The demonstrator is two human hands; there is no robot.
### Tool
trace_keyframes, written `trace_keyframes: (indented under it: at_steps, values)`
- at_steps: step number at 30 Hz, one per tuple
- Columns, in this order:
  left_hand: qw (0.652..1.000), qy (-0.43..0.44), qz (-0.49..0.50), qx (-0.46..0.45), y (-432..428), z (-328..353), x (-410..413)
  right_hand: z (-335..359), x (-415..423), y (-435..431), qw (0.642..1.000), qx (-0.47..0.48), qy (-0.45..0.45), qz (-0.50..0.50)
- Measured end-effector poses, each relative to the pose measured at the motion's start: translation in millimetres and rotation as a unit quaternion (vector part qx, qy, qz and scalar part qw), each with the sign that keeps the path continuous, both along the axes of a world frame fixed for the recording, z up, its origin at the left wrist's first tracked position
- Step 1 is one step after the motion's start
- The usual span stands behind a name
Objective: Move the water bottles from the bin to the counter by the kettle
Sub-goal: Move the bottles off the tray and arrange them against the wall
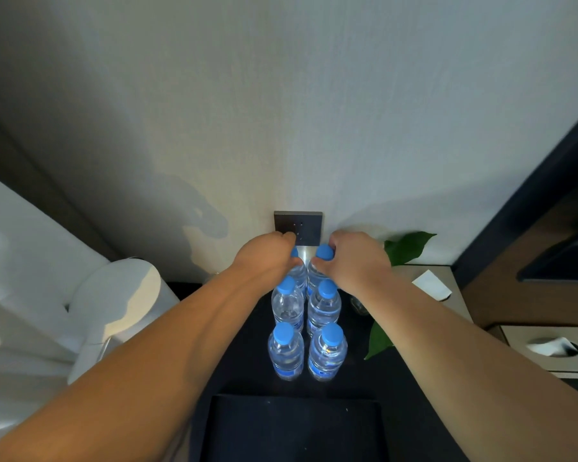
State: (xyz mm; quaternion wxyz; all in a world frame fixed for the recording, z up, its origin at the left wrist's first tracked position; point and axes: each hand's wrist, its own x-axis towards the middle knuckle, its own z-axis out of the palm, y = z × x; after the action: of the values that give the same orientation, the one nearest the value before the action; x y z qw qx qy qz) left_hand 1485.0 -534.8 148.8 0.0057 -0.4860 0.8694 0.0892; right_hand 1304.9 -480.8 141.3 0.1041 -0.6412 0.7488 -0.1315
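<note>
Several clear water bottles with blue caps stand in two rows on a dark counter [247, 355] against the wall. My left hand [267, 258] grips the neck of the far left bottle [297, 271]. My right hand [354, 261] grips the cap of the far right bottle [324, 253]. Nearer to me stand the middle pair, a left bottle [287, 305] and a right bottle [324, 306]. The front pair, one bottle on the left [286, 351] and one on the right [327, 353], stands closest. No kettle or bin is clearly visible.
A dark socket plate [309, 225] is on the wall behind the bottles. A dark tray [294, 428] lies at the counter's front. Green leaves [407, 246] and a white card [431, 285] are at the right, with a tissue box [551, 348]. White rolled cloth [121, 295] lies at the left.
</note>
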Motion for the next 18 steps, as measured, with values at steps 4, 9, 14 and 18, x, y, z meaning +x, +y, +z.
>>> trace_keyframes:
  at_steps: [4, 9, 14, 18]
  values:
    - [1.000, 0.014, 0.003, 0.009, -6, -1, 0, -3, -1, 0, 1.000, 0.020, -0.013, -0.013]
    - [1.000, 0.002, -0.002, 0.006, -8, -3, -4, -5, -2, -2, 0.999, 0.021, -0.019, -0.016]
    - [1.000, 0.003, 0.013, 0.012, -9, -4, -3, 0, -2, -3, 0.998, 0.050, -0.014, -0.016]
    - [0.996, 0.074, 0.042, 0.009, 6, 6, 5, 11, -3, 11, 0.997, 0.051, -0.028, -0.051]
